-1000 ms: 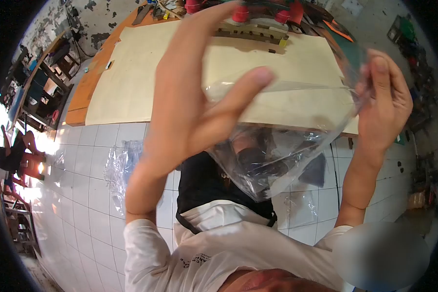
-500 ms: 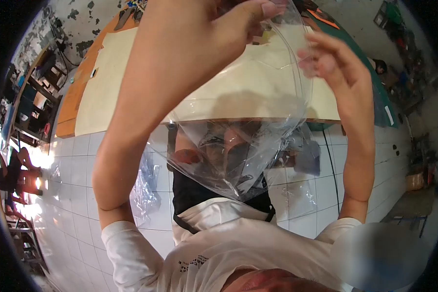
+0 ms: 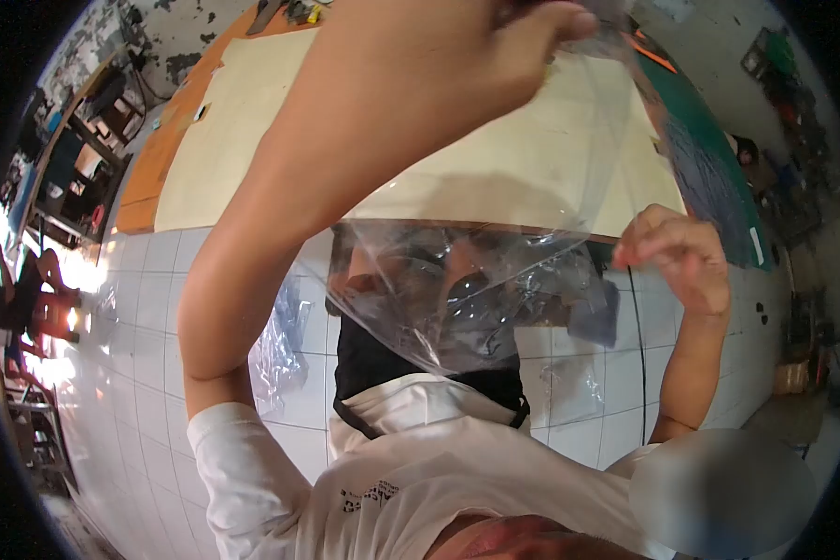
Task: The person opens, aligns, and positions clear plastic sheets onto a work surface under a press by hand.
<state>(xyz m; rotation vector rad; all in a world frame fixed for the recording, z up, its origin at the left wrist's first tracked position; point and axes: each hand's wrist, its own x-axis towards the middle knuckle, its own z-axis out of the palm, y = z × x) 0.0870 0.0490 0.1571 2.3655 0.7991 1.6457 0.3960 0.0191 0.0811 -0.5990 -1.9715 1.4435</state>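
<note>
- Head view: the left hand (image 3: 457, 84) is high over the bench (image 3: 143, 203), partly cut off by the top edge of the frame; the clear film (image 3: 425, 341) seems to be pinched there between thumb and fingers.
- The film hangs from the left hand, across the bench's front edge, and narrows to a point above the black shorts (image 3: 369, 359); the lap shows through it.
- The right hand (image 3: 679, 254) is lower, to the right of the film and near the bench's front edge, its fingers loosely bent and slightly parted.
- A cream sheet (image 3: 238, 117) covers much of the bench, behind the left forearm and the film.
- A green mat (image 3: 711, 135) runs along the right end, with an orange piece (image 3: 653, 51) near its far end.
- On the tiled floor (image 3: 154, 327), a crumpled wrap (image 3: 280, 364) lies left of the legs and a flat clear piece (image 3: 574, 387) lies to their right.
- A dark cable (image 3: 641, 350) runs down the floor beside that piece.
</note>
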